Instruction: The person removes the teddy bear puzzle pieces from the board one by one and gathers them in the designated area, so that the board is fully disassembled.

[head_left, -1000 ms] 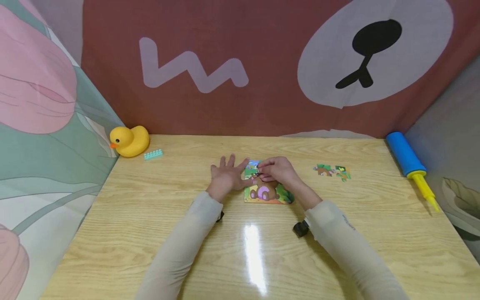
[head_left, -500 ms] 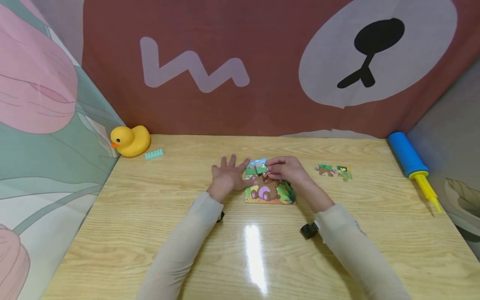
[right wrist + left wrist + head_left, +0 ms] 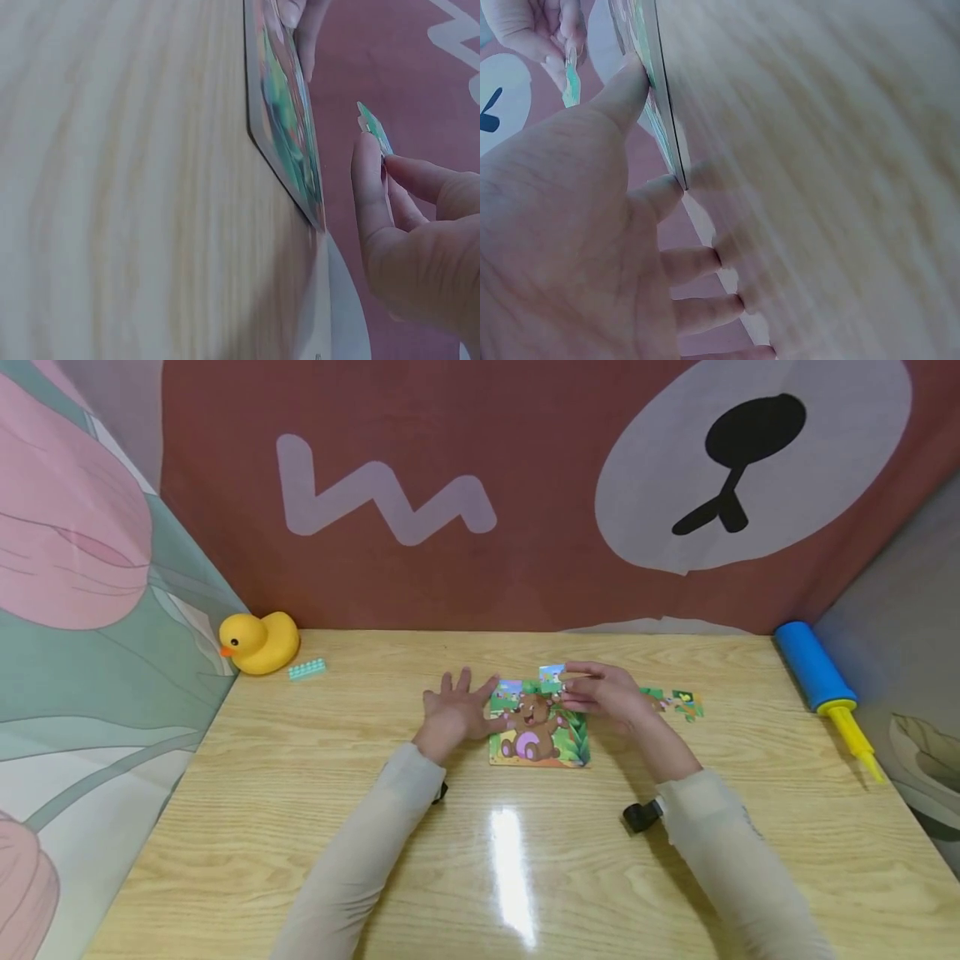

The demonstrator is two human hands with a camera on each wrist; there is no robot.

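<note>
A small jigsaw puzzle (image 3: 534, 745) with a brown bear picture lies flat on the wooden table. My left hand (image 3: 453, 714) is at its left side, fingers spread on the tabletop and the thumb resting on the puzzle's edge. Above the upper right part of the puzzle, my right hand (image 3: 606, 693) pinches a jigsaw piece (image 3: 551, 677) with blue and green print. The right wrist view shows that piece (image 3: 375, 129) raised off the puzzle, between thumb and fingertips. Loose jigsaw pieces (image 3: 686, 703) lie to the right, partly covered by the right hand.
A yellow rubber duck (image 3: 264, 643) and a mint toy brick (image 3: 307, 669) stand at the back left. A blue and yellow hand pump (image 3: 813, 668) lies by the right edge. Printed fabric walls (image 3: 540, 568) border the table at the back and sides.
My right hand has lifted the jigsaw piece from the puzzle's upper middle and carried it right, uncovering the bear's face. The left hand has stayed in place.
</note>
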